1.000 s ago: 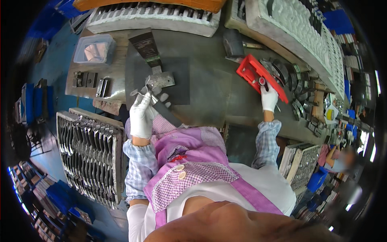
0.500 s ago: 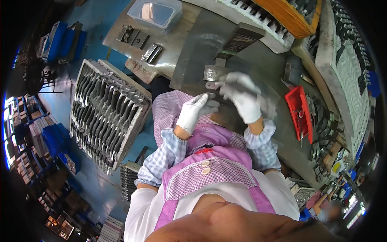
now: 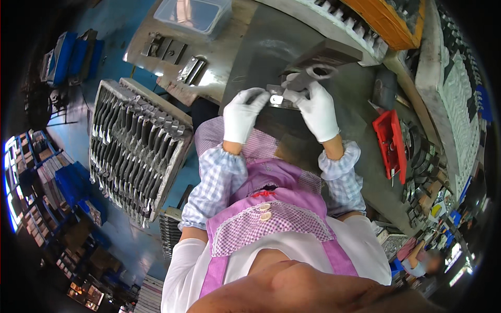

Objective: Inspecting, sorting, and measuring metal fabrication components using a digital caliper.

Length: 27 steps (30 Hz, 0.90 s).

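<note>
Both my hands wear white gloves and meet over a small metal plate fixture [image 3: 273, 88] on the bench. The fingertips of my left hand [image 3: 241, 116] are pinched at the edge of a small shiny metal piece [image 3: 276, 98] lying on the fixture. My right hand [image 3: 319, 112] is closed on a dark grey metal part with a ring-shaped end [image 3: 319, 71], the ring pointing up and right. The part's other end reaches toward the fixture, partly hidden by my fingers. Just behind stands a dark metal block [image 3: 334, 51].
On the right lie a red tray [image 3: 389, 143] with small parts and a black-headed mallet [image 3: 384, 88]. A clear plastic box [image 3: 194, 15] and metal clamp-like pieces [image 3: 192, 70] sit at the far left. Left of me stands a rack [image 3: 138, 151] of dark handled pieces.
My left hand has moved up to the fixture and closed its fingertips there. The right hand, blurred before, has brought the ring-ended part over the fixture.
</note>
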Each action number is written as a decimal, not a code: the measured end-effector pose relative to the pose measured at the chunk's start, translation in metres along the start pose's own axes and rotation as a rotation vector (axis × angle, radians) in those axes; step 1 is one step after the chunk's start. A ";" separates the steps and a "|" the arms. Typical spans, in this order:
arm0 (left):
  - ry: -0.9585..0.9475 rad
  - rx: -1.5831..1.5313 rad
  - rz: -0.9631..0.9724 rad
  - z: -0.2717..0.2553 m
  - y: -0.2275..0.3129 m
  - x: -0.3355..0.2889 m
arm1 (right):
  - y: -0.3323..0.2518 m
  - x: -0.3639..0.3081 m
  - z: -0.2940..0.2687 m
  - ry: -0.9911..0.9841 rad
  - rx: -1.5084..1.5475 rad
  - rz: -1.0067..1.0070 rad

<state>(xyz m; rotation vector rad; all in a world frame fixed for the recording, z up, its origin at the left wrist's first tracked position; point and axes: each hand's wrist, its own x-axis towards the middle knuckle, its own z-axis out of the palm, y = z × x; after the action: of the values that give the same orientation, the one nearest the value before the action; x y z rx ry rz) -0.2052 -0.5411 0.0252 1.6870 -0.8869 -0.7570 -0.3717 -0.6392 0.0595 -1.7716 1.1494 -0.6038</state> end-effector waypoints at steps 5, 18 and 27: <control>0.029 0.169 -0.160 0.027 -0.007 0.002 | 0.042 -0.019 -0.014 0.161 0.014 -0.112; -0.022 0.100 -0.147 0.023 -0.017 0.001 | 0.065 -0.026 0.007 0.214 0.160 -0.118; -0.009 0.252 -0.202 0.026 -0.012 0.003 | 0.047 -0.012 -0.012 -0.016 0.354 0.162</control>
<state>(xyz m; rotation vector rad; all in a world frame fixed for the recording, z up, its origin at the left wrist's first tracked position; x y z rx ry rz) -0.2232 -0.5539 0.0063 2.0201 -0.8543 -0.8134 -0.4076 -0.6407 0.0243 -1.3675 1.0877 -0.6490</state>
